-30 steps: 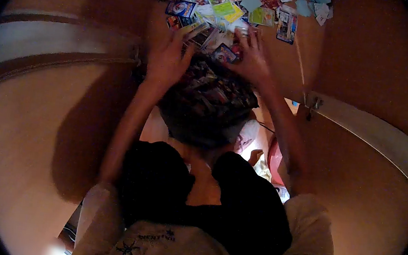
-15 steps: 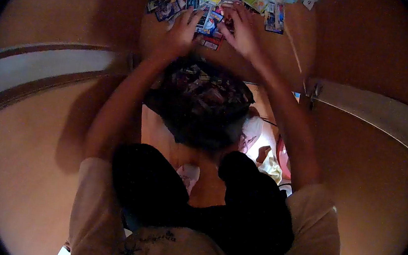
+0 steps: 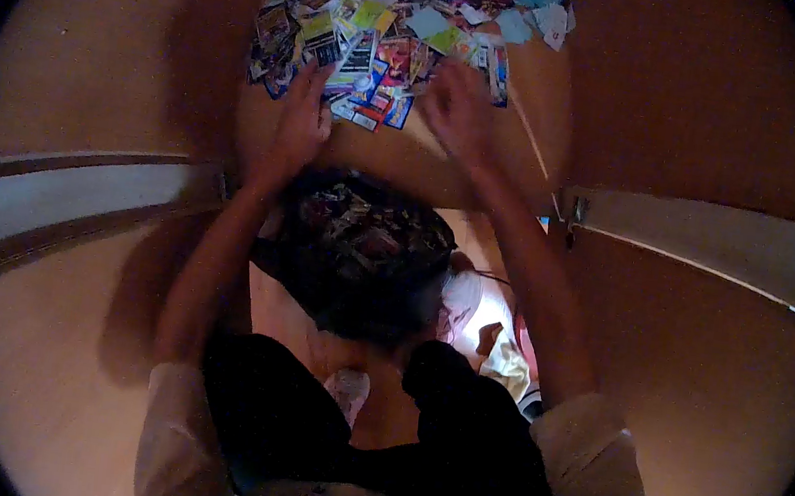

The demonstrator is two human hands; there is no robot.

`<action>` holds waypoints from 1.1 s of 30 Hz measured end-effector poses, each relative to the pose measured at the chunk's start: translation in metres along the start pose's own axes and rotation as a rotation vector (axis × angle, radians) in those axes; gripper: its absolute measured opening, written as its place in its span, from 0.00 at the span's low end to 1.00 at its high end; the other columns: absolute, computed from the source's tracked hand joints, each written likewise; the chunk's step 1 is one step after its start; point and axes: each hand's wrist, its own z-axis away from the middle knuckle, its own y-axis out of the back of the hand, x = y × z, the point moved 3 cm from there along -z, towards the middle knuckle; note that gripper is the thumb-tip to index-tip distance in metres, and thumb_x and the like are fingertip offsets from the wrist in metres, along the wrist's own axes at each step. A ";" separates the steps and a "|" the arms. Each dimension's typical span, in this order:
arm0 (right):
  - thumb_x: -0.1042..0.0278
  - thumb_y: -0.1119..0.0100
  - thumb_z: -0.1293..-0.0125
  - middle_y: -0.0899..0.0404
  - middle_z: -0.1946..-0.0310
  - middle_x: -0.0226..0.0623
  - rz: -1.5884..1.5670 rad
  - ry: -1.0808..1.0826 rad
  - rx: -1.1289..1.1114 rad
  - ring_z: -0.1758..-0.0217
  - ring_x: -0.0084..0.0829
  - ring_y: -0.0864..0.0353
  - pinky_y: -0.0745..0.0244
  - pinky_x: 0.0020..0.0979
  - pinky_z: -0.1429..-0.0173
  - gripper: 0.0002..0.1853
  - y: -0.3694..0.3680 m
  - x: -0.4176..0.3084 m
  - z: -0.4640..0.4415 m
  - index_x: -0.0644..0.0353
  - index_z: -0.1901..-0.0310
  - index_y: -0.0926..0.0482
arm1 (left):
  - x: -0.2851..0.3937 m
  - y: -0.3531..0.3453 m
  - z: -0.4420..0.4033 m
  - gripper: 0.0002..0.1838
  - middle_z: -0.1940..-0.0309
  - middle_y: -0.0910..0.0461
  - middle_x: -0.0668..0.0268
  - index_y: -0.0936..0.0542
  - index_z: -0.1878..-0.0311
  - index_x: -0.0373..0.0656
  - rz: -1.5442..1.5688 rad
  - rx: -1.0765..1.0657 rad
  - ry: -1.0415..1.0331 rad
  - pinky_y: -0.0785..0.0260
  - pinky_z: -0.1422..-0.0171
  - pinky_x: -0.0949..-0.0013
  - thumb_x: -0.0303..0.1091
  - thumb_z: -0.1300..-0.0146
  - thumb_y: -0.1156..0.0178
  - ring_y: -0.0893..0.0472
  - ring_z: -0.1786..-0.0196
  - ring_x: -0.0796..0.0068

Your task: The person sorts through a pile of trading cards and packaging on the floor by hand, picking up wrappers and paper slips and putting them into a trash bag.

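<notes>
A wide heap of trading cards (image 3: 394, 49) lies overlapping along the far part of the wooden surface. At its near left side is my left hand (image 3: 305, 117), fingers stretched toward the cards and nothing visibly held. My right hand (image 3: 457, 114) is over the near right part of the heap. Its fingers look bent but are smeared by motion, so a card in them cannot be made out. Between the two hands lie blue-edged cards (image 3: 398, 111) and a red card (image 3: 365, 119) at the heap's near edge. Below is a black bag (image 3: 345, 281), its mouth open, with many cards inside.
Pale blue card backs (image 3: 429, 24) lie among the face-up cards. The wooden surface (image 3: 396, 166) ends just above the bag. My knees are below the bag, over a wooden floor (image 3: 289, 314). Crumpled yellowish cloth (image 3: 507, 361) lies on the floor at right.
The view has tilted so more of the card heap shows. My hands have moved apart, the left to the heap's left side. My right hand's fingers have gone from spread to bent.
</notes>
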 end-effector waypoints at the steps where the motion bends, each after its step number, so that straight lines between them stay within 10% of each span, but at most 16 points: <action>1: 0.59 0.41 0.39 0.27 0.46 0.48 0.053 -0.185 0.040 0.44 0.50 0.28 0.34 0.44 0.38 0.21 0.008 0.011 0.000 0.59 0.46 0.25 | -0.001 0.008 -0.002 0.32 0.33 0.41 0.43 0.35 0.32 0.44 -0.024 0.009 0.054 0.45 0.28 0.52 0.29 0.43 0.43 0.39 0.32 0.43; 4: 0.55 0.44 0.37 0.30 0.44 0.57 0.068 -0.413 0.094 0.43 0.53 0.30 0.37 0.48 0.36 0.27 -0.012 0.066 -0.003 0.66 0.41 0.30 | -0.040 0.010 -0.022 0.34 0.32 0.42 0.43 0.37 0.32 0.42 -0.114 -0.002 0.380 0.47 0.27 0.52 0.45 0.40 0.43 0.42 0.30 0.43; 11: 0.54 0.43 0.37 0.30 0.46 0.60 0.158 -0.140 0.013 0.43 0.55 0.30 0.36 0.48 0.36 0.32 -0.112 0.068 -0.054 0.69 0.37 0.34 | -0.186 -0.112 -0.089 0.42 0.28 0.49 0.44 0.47 0.27 0.45 -0.548 0.062 0.492 0.59 0.24 0.47 0.62 0.36 0.52 0.50 0.27 0.41; 20: 0.48 0.45 0.37 0.30 0.42 0.58 -0.228 -0.465 0.095 0.39 0.54 0.31 0.36 0.45 0.37 0.33 -0.102 0.161 -0.154 0.64 0.38 0.34 | -0.153 -0.119 -0.162 0.38 0.27 0.52 0.46 0.44 0.28 0.48 -0.797 0.054 0.393 0.64 0.23 0.46 0.60 0.34 0.53 0.55 0.26 0.41; 33: 0.51 0.39 0.40 0.32 0.41 0.55 -0.065 -0.056 -0.026 0.38 0.53 0.33 0.37 0.45 0.34 0.29 -0.189 0.056 -0.158 0.62 0.42 0.27 | -0.160 -0.113 -0.176 0.31 0.35 0.40 0.42 0.36 0.33 0.43 -0.203 0.289 0.306 0.48 0.28 0.50 0.49 0.35 0.46 0.40 0.32 0.42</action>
